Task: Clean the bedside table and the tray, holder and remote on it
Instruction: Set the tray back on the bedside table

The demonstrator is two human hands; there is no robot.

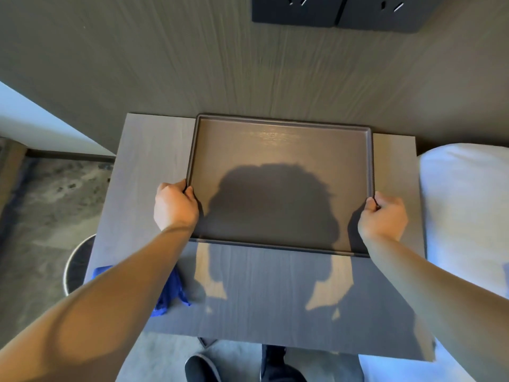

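Far left: mottled grey floor [46, 194] and a round metal-rimmed object [78, 260], partly hidden by the table edge. Crumpled blue cloth [171, 292] on the near left of the bedside table [154, 161], matte grey wood grain, half covered by a forearm. Left hand [175, 206] curled round the tray's left rim, fingers clamped on it. Tray [281, 150] flat, rectangular, dark brown, smooth with a shallow raised lip, at the back middle of the tabletop by the grained wall panel [192, 64]. Black socket plates [338, 12] high on the wall. Right hand [382, 216] gripping the right rim, fingers folded tight. White bedding [465, 205] at right.
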